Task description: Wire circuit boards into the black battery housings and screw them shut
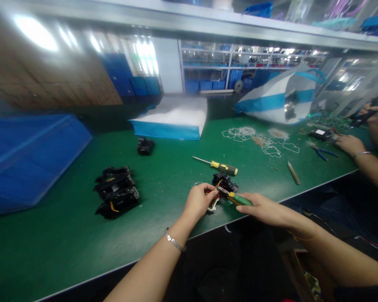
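Observation:
My right hand [255, 206] grips a pair of pliers [241, 199] with green and yellow handles. Their jaws reach the wires of a small black device [226, 182] near the table's front edge. Fingers pinched, my left hand [202, 199] meets the jaws at the device's wiring; a pale, curved part [213, 205] shows just below it. Whether the left fingers hold a wire or the part is hard to make out. Just beyond the device lies a yellow and black screwdriver [224, 167], its shaft pointing left.
Black housings [117, 192] sit in a row at left, with another black piece [145, 146] behind. White cord loops [239, 133] and a tan marker-like stick [293, 173] lie right. A co-worker's hands [353, 144] work near blue-handled pliers [324, 153]. Bags [170, 117] and a blue bin [31, 159] stand around.

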Motion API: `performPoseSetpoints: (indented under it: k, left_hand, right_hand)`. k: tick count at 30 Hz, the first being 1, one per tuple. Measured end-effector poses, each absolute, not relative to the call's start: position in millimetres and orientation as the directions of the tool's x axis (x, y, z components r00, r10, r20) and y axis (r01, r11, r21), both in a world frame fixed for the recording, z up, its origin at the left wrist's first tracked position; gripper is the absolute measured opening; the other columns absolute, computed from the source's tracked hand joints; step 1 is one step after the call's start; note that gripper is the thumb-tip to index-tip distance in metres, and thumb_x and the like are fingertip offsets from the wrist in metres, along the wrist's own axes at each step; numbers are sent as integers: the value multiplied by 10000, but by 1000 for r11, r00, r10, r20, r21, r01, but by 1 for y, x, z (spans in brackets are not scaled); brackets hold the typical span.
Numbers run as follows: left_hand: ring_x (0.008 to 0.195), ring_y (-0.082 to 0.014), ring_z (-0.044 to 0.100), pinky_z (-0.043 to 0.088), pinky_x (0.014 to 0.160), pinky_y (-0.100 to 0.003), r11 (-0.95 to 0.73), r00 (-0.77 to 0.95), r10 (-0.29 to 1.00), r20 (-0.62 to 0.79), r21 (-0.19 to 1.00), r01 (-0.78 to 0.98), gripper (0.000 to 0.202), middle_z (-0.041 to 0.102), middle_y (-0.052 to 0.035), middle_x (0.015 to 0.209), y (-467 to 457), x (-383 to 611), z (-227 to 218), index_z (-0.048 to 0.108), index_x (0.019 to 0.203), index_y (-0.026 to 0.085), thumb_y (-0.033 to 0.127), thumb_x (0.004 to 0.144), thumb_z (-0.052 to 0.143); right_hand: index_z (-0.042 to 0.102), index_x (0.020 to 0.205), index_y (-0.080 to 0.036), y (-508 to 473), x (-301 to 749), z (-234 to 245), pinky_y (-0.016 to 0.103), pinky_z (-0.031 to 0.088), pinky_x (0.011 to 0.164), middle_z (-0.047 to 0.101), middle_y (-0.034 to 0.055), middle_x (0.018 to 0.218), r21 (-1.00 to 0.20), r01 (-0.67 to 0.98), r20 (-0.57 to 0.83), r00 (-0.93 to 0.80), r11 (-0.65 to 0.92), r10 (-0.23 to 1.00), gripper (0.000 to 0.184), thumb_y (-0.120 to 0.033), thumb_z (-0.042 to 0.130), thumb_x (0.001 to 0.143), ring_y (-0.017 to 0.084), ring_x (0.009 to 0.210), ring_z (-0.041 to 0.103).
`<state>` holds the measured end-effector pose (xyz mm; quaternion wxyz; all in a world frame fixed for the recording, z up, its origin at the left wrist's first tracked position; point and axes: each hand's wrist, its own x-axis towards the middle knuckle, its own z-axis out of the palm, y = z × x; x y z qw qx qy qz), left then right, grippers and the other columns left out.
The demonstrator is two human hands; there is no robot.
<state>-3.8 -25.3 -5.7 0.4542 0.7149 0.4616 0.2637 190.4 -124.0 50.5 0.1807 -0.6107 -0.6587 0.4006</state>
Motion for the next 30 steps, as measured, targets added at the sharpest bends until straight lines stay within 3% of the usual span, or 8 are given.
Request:
performPoseSetpoints:
  k: [14, 24, 30]
  left_hand:
    - [554, -117, 576, 391, 504, -217, -125, 423, 903, -81, 891, 437, 228, 690, -30, 702, -26, -3, -3, 680, 815, 161, 376, 762, 622]
    - [589, -120, 592, 397, 530, -215, -128, 405, 911, -76, 883, 453, 190, 700, -33, 726, -27, -2, -1, 686, 794, 165, 343, 756, 633]
    - [567, -115, 582, 385, 515, -215, -137, 402, 913, -71, 875, 464, 182, 693, -23, 700, -28, -3, 2, 687, 781, 168, 339, 757, 632]
  right_hand:
    - [666, 1080, -146, -121, 193, 51, 324, 440, 778, 678, 30, 880, -723, 689, -233, -181, -46, 956, 370, -350, 542, 798, 218, 791, 578]
    - [671, 925, -134, -112, 198, 50, 277, 423, 636, 633, 26, 748, -705, 676, -399, -130, -214, 908, 342, -429, 588, 772, 179, 676, 551]
    - [535, 1153, -134, -110, 199, 42, 260, 462, 591, 619, 31, 765, -765, 532, -521, -181, -362, 834, 468, -437, 588, 801, 156, 653, 576]
